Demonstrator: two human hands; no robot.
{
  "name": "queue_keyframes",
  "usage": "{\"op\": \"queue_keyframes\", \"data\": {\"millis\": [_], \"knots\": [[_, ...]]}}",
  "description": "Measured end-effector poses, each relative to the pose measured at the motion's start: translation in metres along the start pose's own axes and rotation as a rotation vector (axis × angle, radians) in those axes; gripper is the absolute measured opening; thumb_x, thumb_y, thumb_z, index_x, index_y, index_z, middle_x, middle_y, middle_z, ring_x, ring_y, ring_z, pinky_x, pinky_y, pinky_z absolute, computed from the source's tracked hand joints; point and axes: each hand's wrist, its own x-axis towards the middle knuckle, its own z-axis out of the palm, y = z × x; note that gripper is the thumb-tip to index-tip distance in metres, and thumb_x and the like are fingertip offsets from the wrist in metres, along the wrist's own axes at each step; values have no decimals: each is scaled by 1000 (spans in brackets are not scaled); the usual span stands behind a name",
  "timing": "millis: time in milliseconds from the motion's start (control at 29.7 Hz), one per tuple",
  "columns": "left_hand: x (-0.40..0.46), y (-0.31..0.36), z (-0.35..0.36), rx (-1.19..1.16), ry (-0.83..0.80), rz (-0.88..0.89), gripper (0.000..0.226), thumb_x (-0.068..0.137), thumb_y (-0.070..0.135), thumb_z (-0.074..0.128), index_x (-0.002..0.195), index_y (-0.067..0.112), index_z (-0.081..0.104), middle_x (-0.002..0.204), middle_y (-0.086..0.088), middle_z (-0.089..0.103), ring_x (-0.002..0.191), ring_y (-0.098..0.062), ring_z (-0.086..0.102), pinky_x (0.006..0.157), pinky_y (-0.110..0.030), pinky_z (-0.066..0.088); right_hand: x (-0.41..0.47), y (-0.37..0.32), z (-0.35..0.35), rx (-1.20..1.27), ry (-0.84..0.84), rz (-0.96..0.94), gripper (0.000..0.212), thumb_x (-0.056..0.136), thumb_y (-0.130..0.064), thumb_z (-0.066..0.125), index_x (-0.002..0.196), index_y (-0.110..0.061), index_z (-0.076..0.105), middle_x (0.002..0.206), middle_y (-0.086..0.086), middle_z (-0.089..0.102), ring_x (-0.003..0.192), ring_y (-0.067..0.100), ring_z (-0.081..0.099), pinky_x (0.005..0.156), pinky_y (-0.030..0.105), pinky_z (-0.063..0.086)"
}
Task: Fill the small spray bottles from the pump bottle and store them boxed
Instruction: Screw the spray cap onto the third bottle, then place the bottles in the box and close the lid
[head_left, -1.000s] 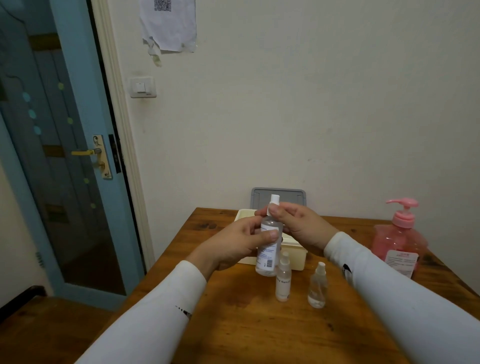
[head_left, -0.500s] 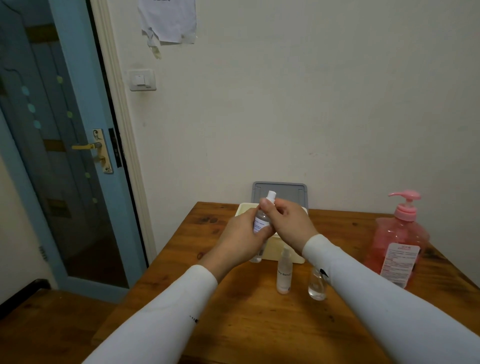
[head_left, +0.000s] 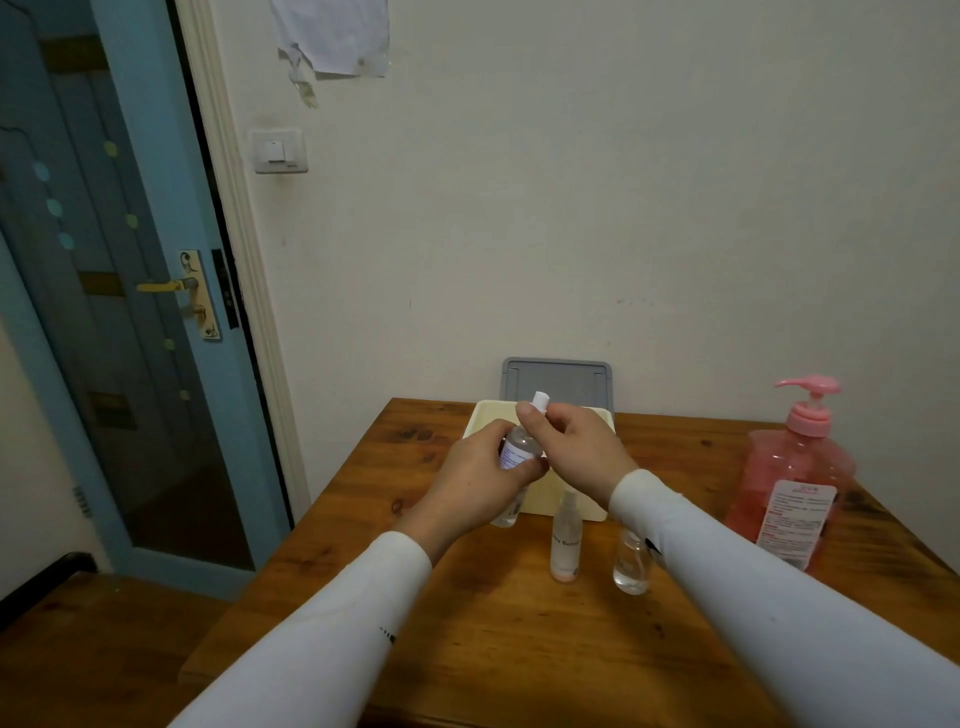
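The spray bottle (head_left: 519, 449), gripped round its body by the left hand (head_left: 480, 480), has been carried back over the cream box (head_left: 488, 415). Its white cap (head_left: 540, 401) is pinched by the right hand (head_left: 569, 452), probably for unscrewing. Two smaller bottles (head_left: 565, 543) stand nearer, below the right wrist; the pump bottle (head_left: 789, 483) waits far right, untouched.

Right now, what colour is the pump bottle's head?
Pink, like the pump bottle itself; the head view shows it clearly.

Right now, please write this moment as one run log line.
left hand: grips spray bottle body | right hand: pinches its white top | two small bottles standing on table | pump bottle: untouched
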Motion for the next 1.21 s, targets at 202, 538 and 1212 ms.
{"op": "queue_keyframes", "data": {"millis": [202, 538, 1212], "knots": [[3, -4, 1, -26, 11, 2, 32, 86, 42, 65, 112, 26, 56, 100, 6, 65, 89, -13, 63, 82, -40, 56, -3, -8, -8, 21, 3, 13, 43, 95, -54, 38, 88, -21, 65, 74, -8, 61, 73, 8, 56, 61, 20, 39], [33, -2, -1, -143, 90, -35, 32, 86, 35, 68, 113, 24, 55, 98, 9, 59, 83, -4, 57, 66, -16, 47, 14, 19, -51, 78, 146, 98, 61, 93, -61, 32, 132, -19, 54, 136, 0, 55, 122, 16, 49, 97, 30, 35], [169, -18, 99, -56, -45, -274, 29, 85, 36, 69, 105, 15, 62, 103, -6, 69, 91, -22, 67, 86, -42, 56, 48, 111, -80, 170, 223, 261, 47, 101, -42, 32, 141, -20, 42, 144, -2, 45, 124, 7, 40, 96, 22, 26]]}}
